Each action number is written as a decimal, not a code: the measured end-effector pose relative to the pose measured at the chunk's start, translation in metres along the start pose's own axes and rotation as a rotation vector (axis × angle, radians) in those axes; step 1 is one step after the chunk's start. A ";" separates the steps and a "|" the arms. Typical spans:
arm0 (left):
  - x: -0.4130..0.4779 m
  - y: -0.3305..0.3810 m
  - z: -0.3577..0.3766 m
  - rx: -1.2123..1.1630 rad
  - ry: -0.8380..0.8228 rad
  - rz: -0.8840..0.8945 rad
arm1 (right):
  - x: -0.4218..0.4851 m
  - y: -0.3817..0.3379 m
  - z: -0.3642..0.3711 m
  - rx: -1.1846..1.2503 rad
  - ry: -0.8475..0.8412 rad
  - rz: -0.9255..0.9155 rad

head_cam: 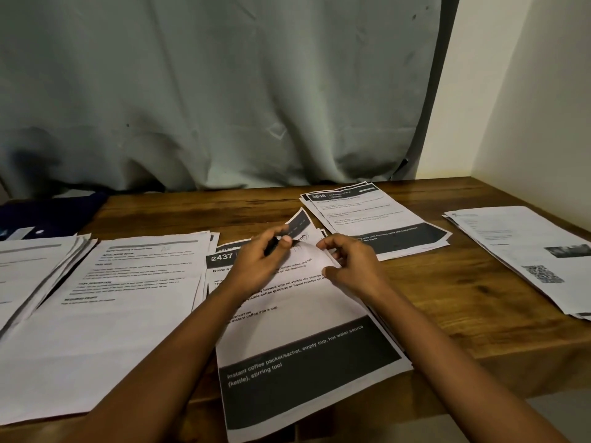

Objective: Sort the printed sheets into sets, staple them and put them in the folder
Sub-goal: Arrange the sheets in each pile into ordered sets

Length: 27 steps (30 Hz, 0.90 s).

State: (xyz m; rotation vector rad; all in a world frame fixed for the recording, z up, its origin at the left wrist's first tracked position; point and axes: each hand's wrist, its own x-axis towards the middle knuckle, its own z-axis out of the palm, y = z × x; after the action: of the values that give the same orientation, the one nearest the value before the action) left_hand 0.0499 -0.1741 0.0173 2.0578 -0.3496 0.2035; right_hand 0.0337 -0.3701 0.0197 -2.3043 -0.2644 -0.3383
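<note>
The left hand's fingers (285,239) are curled round a slim dark object (271,247), too blurred to name as a pen or a small stapler, and its tips press on a turned-up corner (299,222) of the top sheet. Just beside them, the right hand's fingertips (324,243) pinch the upper right edge of the same pile, thumb below and fingers above, closed on paper. Both the left hand (262,262) and the right hand (353,266) therefore work at the far end of the 2437 stack (303,362), which lies mid-table with its near end overhanging the edge. Other piles lie round it: a text stack (128,302) touching it on the left, a far-left stack (32,266), a 3638 stack (374,215) behind, and a right stack (527,260) well apart, all on the wooden table (463,302) before a grey curtain (224,91). The step looks like gathering or leafing one set at its top corner before fastening. Next, the edges want squaring and the corner held flat. No folder is identifiable, though a dark blue item (48,215) lies at the back left.
</note>
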 end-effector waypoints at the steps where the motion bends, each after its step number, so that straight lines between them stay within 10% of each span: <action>1: 0.000 0.000 0.001 0.006 0.011 -0.004 | 0.000 0.000 0.000 0.015 -0.002 0.001; 27: 0.001 0.002 0.003 0.120 0.125 -0.059 | 0.005 -0.001 0.000 0.238 0.031 0.068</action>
State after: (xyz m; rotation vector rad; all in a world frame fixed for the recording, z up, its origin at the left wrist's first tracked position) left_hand 0.0505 -0.1783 0.0176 2.1587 -0.2037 0.3229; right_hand 0.0381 -0.3688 0.0216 -2.0666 -0.1993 -0.2918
